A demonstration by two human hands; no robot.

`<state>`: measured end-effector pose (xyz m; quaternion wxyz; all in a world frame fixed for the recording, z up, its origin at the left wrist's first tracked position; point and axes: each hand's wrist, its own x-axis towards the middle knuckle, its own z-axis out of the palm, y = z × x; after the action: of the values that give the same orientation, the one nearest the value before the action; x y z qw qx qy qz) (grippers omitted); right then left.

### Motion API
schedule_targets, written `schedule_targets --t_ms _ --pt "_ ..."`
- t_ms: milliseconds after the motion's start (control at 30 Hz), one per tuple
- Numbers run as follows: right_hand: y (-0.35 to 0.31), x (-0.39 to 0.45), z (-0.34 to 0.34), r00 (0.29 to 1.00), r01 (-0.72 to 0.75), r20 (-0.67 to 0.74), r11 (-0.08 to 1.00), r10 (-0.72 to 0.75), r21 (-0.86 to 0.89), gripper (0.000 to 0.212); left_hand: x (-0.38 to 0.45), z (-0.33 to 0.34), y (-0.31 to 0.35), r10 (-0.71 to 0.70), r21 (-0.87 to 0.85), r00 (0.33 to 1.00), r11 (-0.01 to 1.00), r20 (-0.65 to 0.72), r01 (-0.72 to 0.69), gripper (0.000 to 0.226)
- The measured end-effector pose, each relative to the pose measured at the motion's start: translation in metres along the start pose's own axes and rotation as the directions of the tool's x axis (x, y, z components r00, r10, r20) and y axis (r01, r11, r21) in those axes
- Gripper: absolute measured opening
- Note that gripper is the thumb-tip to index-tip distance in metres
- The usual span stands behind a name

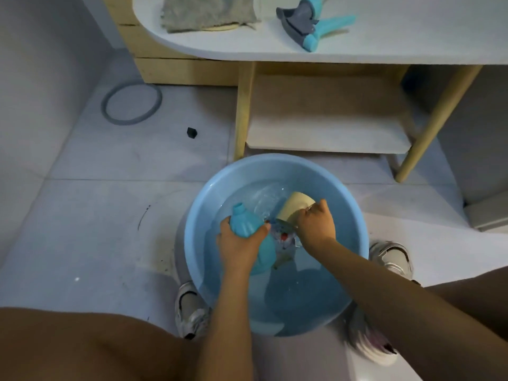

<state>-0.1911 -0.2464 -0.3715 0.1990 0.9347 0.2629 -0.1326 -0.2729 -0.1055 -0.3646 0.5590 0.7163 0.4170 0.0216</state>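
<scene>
— Floor tiles (96,202), pale grey, open to the left. Edges?

— Blue basin (192,215) sits on the floor, holding water (302,292). Far rim is just short of the wooden table leg (243,111) and low shelf (327,133). Slanted leg (437,122) stands further right. A shoe (189,309) touches the near-left rim, and another shoe (390,254) is just beside the right rim. Knees frame the bottom corners.

— Loose stuff on the floor?

— Grey ring (132,103) and small black object (192,132), both well apart from the basin, up left.

— Left hand?

— Left hand (239,243) grips a teal bottle (244,222), fingers and thumb wrapped round its body. Bottle is tilted with its open neck pointing up and away, over the basin's left half. Lower part looks dipped in the water.

— Right hand?

— Right hand (316,224) holds a beige cup (295,209) at its near edge, fingers curled on it. Cup is tipped on its side, just left of the hand, near the bottle. Something white and red lies between the hands, too blurred to name.

— Tabletop?

— White tabletop (384,45) overhangs beyond the basin, with a grey cloth (209,12) and a teal-grey spray head (308,26) on it.
</scene>
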Motion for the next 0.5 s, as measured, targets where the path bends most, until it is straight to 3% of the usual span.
schedule_targets --t_ms 133,233,333,400,500 --pt "-0.01 -0.002 0.006 0.997 0.072 0.03 0.996 -0.073 0.044 0.016 0.0 0.003 -0.006 -0.006 -0.017 1.0 1.0 -0.009 0.006 0.086" --pt "-0.01 0.0 0.003 0.994 -0.009 0.11 0.992 -0.004 0.123 0.034 -0.001 0.003 -0.009 -0.024 0.016 0.999 1.0 -0.048 0.025 0.084" --pt "0.0 0.008 0.0 0.956 -0.186 0.276 0.93 0.097 0.317 0.046 -0.003 0.002 -0.009 -0.012 0.035 0.998 0.999 -0.065 0.015 0.082" --pt "0.01 0.015 0.006 0.904 -0.344 0.408 0.781 0.126 0.521 0.047 -0.005 0.002 -0.008 0.014 0.042 0.998 0.999 -0.067 -0.011 0.082" --pt "0.021 0.012 0.012 0.856 -0.512 0.504 0.333 0.117 0.792 0.047 -0.006 0.001 -0.008 0.046 0.069 0.997 0.997 -0.065 -0.041 0.081"
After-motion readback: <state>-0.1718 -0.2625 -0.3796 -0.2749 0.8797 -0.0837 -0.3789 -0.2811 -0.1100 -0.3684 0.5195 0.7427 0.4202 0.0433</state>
